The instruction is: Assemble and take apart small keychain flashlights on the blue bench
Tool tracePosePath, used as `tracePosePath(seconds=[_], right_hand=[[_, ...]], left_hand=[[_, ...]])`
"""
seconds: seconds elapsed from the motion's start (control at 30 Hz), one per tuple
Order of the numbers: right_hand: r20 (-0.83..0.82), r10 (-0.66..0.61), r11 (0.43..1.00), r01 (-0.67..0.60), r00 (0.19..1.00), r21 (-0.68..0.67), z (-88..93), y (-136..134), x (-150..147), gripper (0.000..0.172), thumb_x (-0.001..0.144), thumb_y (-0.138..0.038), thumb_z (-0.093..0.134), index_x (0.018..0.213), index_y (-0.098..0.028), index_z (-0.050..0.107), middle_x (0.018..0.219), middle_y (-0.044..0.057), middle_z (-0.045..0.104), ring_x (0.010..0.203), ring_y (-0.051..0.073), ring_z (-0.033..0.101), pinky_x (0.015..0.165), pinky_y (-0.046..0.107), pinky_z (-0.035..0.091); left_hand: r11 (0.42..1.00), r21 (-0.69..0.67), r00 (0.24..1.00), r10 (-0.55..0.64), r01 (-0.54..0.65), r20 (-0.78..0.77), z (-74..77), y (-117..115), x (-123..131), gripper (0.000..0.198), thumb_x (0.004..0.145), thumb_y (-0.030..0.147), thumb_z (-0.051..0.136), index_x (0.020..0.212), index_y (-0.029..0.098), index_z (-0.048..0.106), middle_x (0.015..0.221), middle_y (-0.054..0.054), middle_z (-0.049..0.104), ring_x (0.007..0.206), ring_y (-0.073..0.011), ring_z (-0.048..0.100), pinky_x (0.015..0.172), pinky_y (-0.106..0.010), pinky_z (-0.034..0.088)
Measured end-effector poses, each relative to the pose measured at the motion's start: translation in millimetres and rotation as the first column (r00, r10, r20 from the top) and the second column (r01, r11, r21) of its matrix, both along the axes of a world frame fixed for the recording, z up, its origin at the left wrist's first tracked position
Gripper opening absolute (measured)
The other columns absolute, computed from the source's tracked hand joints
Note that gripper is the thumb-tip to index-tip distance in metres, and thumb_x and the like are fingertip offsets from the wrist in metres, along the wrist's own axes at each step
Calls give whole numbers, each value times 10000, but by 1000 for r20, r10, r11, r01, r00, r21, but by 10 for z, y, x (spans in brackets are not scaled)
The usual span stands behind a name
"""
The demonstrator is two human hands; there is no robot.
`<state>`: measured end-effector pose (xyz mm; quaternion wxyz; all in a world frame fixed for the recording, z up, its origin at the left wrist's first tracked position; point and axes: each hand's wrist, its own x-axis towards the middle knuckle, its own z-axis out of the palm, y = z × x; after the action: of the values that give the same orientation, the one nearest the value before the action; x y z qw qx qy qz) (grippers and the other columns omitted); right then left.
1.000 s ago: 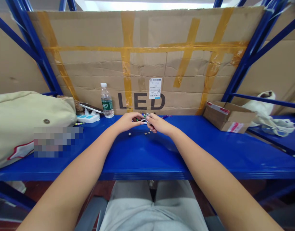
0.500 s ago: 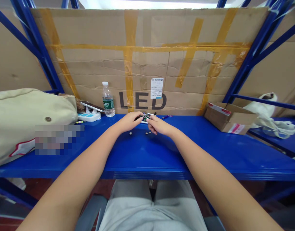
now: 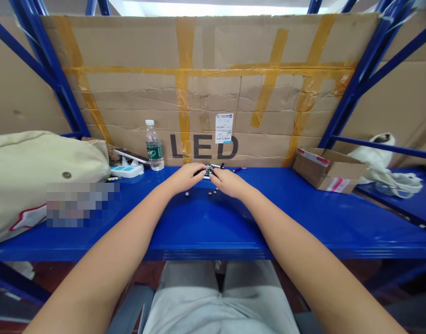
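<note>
Small parts: Where the two hands meet, a dark, green and white cluster of small parts point(image 3: 208, 171) sits at the back of the blue table point(image 3: 213, 227), right of the water bottle point(image 3: 154, 151) and slightly nearer the person.
Long axis: fingers cover too much of the cluster to tell; one dark tip point(image 3: 222, 165) juts from its far side, pointing away from the person and rightward.
Left hand point(image 3: 189, 177): between bottle and cluster, thumb and fingers curled at the cluster's edge; whether they pinch a part, I cannot tell.
Right hand point(image 3: 230, 182): farther right of the bottle, fingers bent toward the cluster; its grip cannot be made out.
Tiny pieces point(image 3: 210, 193): right of the bottle, nearer the person than the cluster.
Power strip point(image 3: 126, 171): just left of the bottle.
</note>
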<state>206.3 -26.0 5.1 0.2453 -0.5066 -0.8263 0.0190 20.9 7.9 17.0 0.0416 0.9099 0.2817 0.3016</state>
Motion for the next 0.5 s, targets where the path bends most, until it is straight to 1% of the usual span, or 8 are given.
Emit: tracePosePath(seconds=[0.1, 0.2, 0.27, 0.3, 0.37, 0.43, 0.5], right_hand=[[15, -15, 1000, 15, 1000, 12, -7, 6, -10, 247, 931, -318, 316, 912, -169, 512, 933, 117, 642, 765, 212, 572, 647, 286, 386], [1, -13, 1000, 13, 1000, 20, -43, 56, -5, 226, 920, -295, 311, 833, -177, 484, 869, 106, 626, 720, 201, 546, 628, 287, 376], [-91, 13, 1000, -11, 996, 17, -70, 93, -7, 212, 913, -261, 311, 773, -189, 454, 808, 84, 610, 697, 184, 532, 624, 280, 376], [-170, 23, 1000, -23, 985, -1, -84, 107, -14, 216, 912, -247, 309, 742, -196, 434, 752, 64, 595, 667, 172, 523, 611, 272, 376], [-371, 25, 996, -57, 928, -75, -109, 118, -44, 244, 916, -233, 299, 690, -211, 389, 611, 12, 532, 566, 143, 486, 555, 252, 368], [-569, 14, 977, -132, 822, -168, -126, 107, -93, 284, 929, -247, 279, 654, -223, 344, 488, -36, 432, 445, 118, 410, 474, 236, 339], [-714, 23, 940, -258, 700, -222, -127, 90, -143, 322, 944, -286, 259, 630, -231, 308, 425, -64, 347, 365, 100, 327, 407, 226, 295]], left_hand=[[1000, -6, 1000, -1, 1, 8, 8, -17, 7, 316, 878, 291, 404, 1067, 181, 632, 1083, -70, 675, 992, -223, 614, 881, -327, 455], [1000, 7, 1000, -1, 1, -13, -2, -16, 18, 303, 879, 279, 407, 1055, 182, 634, 1073, -70, 677, 991, -229, 615, 879, -331, 456], [1000, 27, 998, 4, -3, -61, -12, -11, 36, 293, 886, 276, 405, 1055, 180, 625, 1072, -76, 674, 984, -231, 616, 872, -338, 458], [999, 42, 996, 13, -9, -91, -15, -10, 50, 290, 891, 276, 402, 1059, 176, 618, 1076, -81, 669, 985, -234, 614, 872, -343, 457], [995, 85, 987, 58, -45, -151, -12, -21, 82, 294, 904, 276, 391, 1073, 161, 602, 1090, -100, 656, 998, -243, 605, 877, -359, 455], [985, 136, 971, 136, -110, -195, 2, -53, 117, 299, 916, 270, 376, 1088, 146, 588, 1090, -114, 646, 1009, -249, 597, 875, -365, 457], [967, 180, 951, 218, -180, -218, 20, -108, 147, 299, 924, 269, 367, 1103, 144, 571, 1075, -114, 641, 994, -244, 600, 846, -354, 468]])
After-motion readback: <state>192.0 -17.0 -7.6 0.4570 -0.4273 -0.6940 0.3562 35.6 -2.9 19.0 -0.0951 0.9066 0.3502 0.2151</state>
